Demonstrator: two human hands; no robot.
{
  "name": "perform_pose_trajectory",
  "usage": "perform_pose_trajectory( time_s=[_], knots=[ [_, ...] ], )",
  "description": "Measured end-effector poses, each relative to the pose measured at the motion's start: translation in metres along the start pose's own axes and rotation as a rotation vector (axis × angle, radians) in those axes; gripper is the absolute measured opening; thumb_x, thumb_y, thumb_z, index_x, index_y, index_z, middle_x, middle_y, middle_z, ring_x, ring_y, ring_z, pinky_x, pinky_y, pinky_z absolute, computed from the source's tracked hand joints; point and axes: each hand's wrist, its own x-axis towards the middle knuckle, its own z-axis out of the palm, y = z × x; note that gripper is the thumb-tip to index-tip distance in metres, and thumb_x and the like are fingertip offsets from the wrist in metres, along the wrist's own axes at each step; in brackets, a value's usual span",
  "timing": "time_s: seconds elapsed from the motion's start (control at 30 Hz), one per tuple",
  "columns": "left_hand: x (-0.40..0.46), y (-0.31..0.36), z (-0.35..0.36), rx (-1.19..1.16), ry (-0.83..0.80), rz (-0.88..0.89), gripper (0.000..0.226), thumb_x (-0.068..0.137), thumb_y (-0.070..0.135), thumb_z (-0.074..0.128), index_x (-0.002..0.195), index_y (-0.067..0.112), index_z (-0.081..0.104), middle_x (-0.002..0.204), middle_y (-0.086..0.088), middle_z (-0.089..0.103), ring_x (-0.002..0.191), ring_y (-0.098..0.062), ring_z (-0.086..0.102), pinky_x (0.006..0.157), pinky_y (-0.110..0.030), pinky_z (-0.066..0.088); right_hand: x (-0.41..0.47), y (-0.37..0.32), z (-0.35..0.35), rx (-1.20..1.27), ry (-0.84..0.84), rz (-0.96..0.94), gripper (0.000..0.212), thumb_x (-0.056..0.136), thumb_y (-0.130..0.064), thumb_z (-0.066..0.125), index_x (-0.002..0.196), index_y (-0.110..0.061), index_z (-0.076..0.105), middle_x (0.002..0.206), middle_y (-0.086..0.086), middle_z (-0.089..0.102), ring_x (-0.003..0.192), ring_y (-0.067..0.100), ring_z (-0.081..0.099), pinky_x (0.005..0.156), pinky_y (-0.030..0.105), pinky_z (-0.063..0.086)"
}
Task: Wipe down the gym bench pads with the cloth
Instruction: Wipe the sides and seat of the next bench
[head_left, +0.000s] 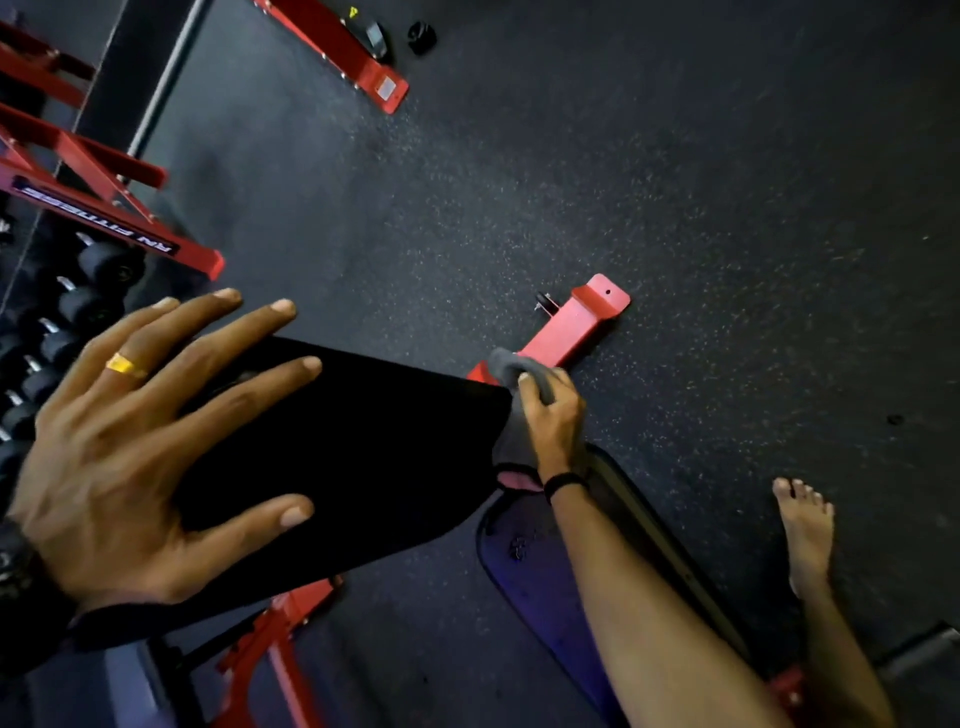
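A black bench back pad (363, 447) slants across the middle of the view. My left hand (140, 441) lies flat on its near end with the fingers spread and a gold ring on one finger. My right hand (550, 415) is at the pad's far edge, shut on a grey cloth (511, 366) with a pink trim that hangs down along the pad's side. The bench's seat pad (540, 582) lies lower, under my right forearm. The red bench frame (571, 327) sticks out beyond the back pad onto the floor.
A red dumbbell rack (104, 208) with black dumbbells stands at the left. Another red machine base (353, 57) lies at the top. The dark speckled rubber floor (675, 208) spreads to the right. My bare foot (805, 530) stands at the lower right.
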Motion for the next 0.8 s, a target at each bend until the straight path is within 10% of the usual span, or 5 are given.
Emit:
perform_pose_trajectory(
  time_s=[0.17,0.33,0.47,0.57,0.8],
  knots=[
    [-0.006,-0.008,0.012,-0.073,-0.069,-0.073,0.093,0.078,0.069,0.055,0.149,0.011,0.037,0.162,-0.006,0.024,0.149,-0.033,0.021,0.114,-0.064,0.025,-0.040,-0.040,0.018,0.145,-0.033,-0.420,0.026,0.083,-0.023,0.057,0.098,-0.011,0.075,0.104,0.006,0.070,0.099,0.024,0.065,0.090,0.031,0.048],
    [0.002,0.006,-0.004,0.009,0.039,0.008,0.077,0.079,0.067,0.053,0.136,0.015,0.052,0.154,-0.009,0.038,0.144,-0.033,0.032,0.112,-0.062,0.028,0.027,0.038,0.004,0.076,-0.039,0.280,0.051,0.089,-0.040,0.061,0.108,0.006,0.070,0.109,0.024,0.070,0.094,0.030,0.064,0.079,0.029,0.046],
    [0.004,0.008,-0.009,0.016,0.058,0.009,0.074,0.080,0.066,0.053,0.132,0.015,0.059,0.151,-0.010,0.043,0.139,-0.036,0.040,0.108,-0.062,0.034,0.034,0.032,0.005,0.198,-0.081,0.397,0.035,0.095,-0.018,0.058,0.116,0.010,0.066,0.120,0.027,0.065,0.100,0.031,0.061,0.086,0.029,0.045],
    [0.003,0.010,-0.012,0.006,0.092,0.036,0.073,0.083,0.068,0.048,0.132,0.015,0.061,0.150,-0.011,0.045,0.136,-0.037,0.044,0.105,-0.062,0.037,-0.001,-0.004,0.007,0.222,0.023,0.220,0.054,0.083,-0.042,0.052,0.108,0.003,0.068,0.114,0.018,0.068,0.099,0.024,0.060,0.089,0.031,0.044],
    [-0.004,0.008,-0.013,-0.043,0.241,-0.042,0.090,0.086,0.073,0.038,0.150,0.009,0.036,0.162,-0.010,0.023,0.149,-0.027,0.024,0.118,-0.058,0.021,-0.090,-0.138,0.017,0.318,-0.100,-0.354,0.026,0.088,-0.042,0.045,0.099,-0.050,0.066,0.115,-0.010,0.065,0.113,0.012,0.060,0.101,0.035,0.045]
  ],
)
